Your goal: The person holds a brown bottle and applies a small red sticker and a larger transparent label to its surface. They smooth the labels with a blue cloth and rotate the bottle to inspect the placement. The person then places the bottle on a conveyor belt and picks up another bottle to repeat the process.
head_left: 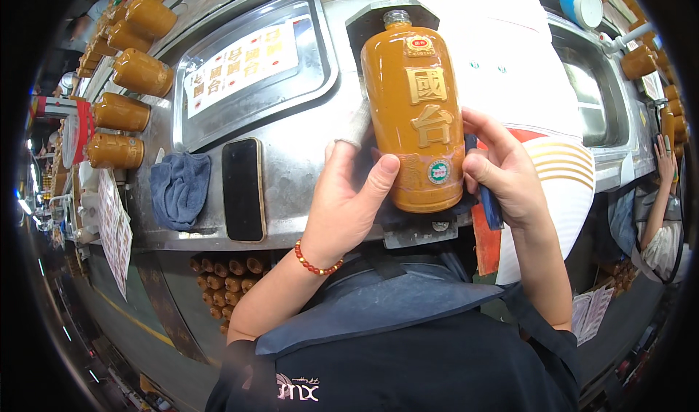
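Observation:
An amber-brown glass bottle (411, 134) with raised gold characters, a red-and-gold emblem and a round green-and-white sticker lies in front of me, its uncapped neck pointing away. My left hand (349, 190) grips its lower left side, thumb on the front near the base. The other left fingers are partly hidden, and one wears a whitish cover (354, 124). Along the lower right side, my right hand (510, 171) has its fingertips at the glass. A slim dark-blue object (491, 208) is held in that hand; its kind is unclear. A dark angular support (362, 23) shows behind the bottle.
To the left are a phone (244, 190), a crumpled blue cloth (180, 191) and a metal tray (319, 77) holding a sheet of gold stickers (244, 66). Amber bottles (143, 73) line the far left. White printed packaging (488, 62) covers the right side. Another person's hand (665, 161) appears far right.

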### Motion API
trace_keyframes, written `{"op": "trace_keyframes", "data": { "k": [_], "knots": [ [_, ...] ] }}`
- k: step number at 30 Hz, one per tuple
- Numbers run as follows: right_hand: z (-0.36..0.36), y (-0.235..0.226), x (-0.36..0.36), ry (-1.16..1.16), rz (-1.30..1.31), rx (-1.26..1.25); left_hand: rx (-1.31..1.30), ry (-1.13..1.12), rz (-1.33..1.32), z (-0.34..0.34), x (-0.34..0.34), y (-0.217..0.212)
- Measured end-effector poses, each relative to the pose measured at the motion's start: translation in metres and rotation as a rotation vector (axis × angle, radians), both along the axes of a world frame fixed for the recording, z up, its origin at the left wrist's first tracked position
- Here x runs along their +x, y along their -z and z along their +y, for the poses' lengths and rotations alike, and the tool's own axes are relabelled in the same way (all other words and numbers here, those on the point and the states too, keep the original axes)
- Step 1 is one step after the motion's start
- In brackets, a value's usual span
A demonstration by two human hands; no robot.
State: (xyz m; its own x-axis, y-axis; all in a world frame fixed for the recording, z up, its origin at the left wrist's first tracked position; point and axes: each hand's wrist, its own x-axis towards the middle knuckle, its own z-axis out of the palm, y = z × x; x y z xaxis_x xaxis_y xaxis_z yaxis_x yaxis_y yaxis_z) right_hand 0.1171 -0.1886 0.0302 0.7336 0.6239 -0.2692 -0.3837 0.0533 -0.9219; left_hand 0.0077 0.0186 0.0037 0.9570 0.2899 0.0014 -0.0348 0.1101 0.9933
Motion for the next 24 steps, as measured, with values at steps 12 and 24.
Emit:
{"op": "trace_keyframes", "data": {
  "k": [12,24],
  "knots": [
    [0.0048,-0.0059,-0.0098,0.009,-0.107,-0.055,0.024,0.052,0.062,0.0018,0.0021,-0.0029],
    [0.0056,-0.0088,-0.0081,0.008,-0.136,-0.090,-0.053,0.089,0.082,0.0012,0.0019,-0.0085]
  ]
}}
